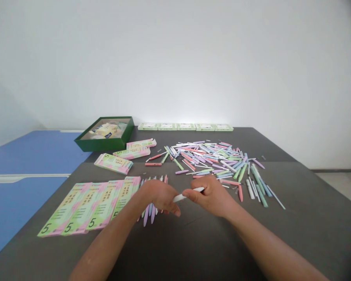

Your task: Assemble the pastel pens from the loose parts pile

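Between my two hands is a white pen (pixel 179 198), held a little above the dark table. My left hand (pixel 163 195) is closed around its left end, while my right hand (pixel 214 195) pinches the other end with thumb and fingers. Under and behind my left hand lies a row of coloured pens (pixel 150 214), partly hidden by it. Just beyond my right hand spreads a loose pile of pen parts (pixel 206 154) in purple, green, blue, red and white, with thin refills among them.
Several flat pink-and-green cartons (pixel 97 207) marked 5 overlap at the left. More cartons (pixel 113 163) lie behind them. A green open box (pixel 90 145) holds plastic packets. Several pale green boxes (pixel 185 127) line the back edge by the wall. A blue surface (pixel 25 199) adjoins the left side.
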`<act>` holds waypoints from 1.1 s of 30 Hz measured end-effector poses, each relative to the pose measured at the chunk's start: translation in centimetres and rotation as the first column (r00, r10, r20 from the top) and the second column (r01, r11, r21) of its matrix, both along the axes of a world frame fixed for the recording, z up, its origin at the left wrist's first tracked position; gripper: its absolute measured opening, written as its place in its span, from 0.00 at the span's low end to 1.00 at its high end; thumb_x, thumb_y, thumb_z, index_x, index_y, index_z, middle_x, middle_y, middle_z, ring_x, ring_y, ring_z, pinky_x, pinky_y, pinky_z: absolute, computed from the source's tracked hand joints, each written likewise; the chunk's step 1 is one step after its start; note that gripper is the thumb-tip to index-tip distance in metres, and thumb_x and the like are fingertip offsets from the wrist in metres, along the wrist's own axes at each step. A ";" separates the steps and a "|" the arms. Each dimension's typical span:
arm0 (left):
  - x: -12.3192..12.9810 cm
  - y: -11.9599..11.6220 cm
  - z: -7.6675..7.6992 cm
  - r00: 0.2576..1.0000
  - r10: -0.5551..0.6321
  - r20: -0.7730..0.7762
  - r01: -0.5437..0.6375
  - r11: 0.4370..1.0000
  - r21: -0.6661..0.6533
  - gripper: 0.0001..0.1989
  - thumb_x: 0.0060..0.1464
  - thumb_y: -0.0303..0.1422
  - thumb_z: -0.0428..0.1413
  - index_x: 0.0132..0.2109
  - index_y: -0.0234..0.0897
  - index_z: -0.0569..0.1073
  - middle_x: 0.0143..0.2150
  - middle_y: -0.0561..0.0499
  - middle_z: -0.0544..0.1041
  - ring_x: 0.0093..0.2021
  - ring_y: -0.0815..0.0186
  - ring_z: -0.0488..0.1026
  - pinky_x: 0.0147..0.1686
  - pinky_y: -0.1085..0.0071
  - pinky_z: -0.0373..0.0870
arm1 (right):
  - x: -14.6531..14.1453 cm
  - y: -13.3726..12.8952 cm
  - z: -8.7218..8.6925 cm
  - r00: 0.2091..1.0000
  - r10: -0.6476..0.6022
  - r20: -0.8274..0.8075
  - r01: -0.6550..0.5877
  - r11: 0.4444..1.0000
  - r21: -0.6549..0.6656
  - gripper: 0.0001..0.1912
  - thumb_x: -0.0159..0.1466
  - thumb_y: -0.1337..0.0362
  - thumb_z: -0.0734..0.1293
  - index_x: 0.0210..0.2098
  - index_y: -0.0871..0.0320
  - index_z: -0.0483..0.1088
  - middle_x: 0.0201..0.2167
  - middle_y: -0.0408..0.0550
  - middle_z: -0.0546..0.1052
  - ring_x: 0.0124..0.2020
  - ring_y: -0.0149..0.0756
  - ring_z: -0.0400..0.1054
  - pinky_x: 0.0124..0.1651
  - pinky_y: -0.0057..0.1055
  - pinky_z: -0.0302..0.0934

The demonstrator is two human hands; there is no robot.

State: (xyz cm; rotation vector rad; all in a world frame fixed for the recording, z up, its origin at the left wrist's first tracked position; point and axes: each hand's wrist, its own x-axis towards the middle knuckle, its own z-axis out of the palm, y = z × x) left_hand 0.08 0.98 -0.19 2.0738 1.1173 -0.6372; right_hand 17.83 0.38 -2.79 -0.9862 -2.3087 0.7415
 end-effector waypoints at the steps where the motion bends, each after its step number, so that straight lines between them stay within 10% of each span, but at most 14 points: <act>1: 0.0 0.0 0.1 1.000 -0.010 -0.003 0.010 1.000 -0.027 0.11 0.51 0.36 0.54 0.38 0.35 0.77 0.33 0.49 0.79 0.28 0.66 0.74 0.22 0.78 0.65 | -0.1 -0.1 0.0 0.999 -0.018 -0.036 0.018 1.000 0.006 0.25 0.59 0.51 0.61 0.15 0.61 0.55 0.14 0.36 0.51 0.19 0.24 0.46 0.23 0.25 0.38; 13: -0.6 0.0 -0.3 0.998 -0.029 0.048 0.033 0.995 -0.099 0.12 0.54 0.33 0.51 0.44 0.36 0.72 0.39 0.48 0.78 0.31 0.66 0.73 0.25 0.77 0.65 | 0.7 -0.6 0.8 0.882 -0.016 -0.471 -0.181 0.911 -0.370 0.11 0.57 0.58 0.66 0.32 0.58 0.63 0.23 0.39 0.64 0.23 0.26 0.57 0.25 0.24 0.51; 33: 0.0 0.4 -0.1 1.000 -0.017 -0.014 0.015 0.992 -0.127 0.14 0.54 0.37 0.50 0.41 0.33 0.75 0.37 0.45 0.79 0.30 0.64 0.73 0.24 0.76 0.65 | -0.2 -2.5 -2.3 0.569 -0.135 -0.811 -0.378 0.833 -0.404 0.09 0.63 0.57 0.59 0.39 0.55 0.60 0.34 0.48 0.75 0.30 0.36 0.72 0.35 0.38 0.66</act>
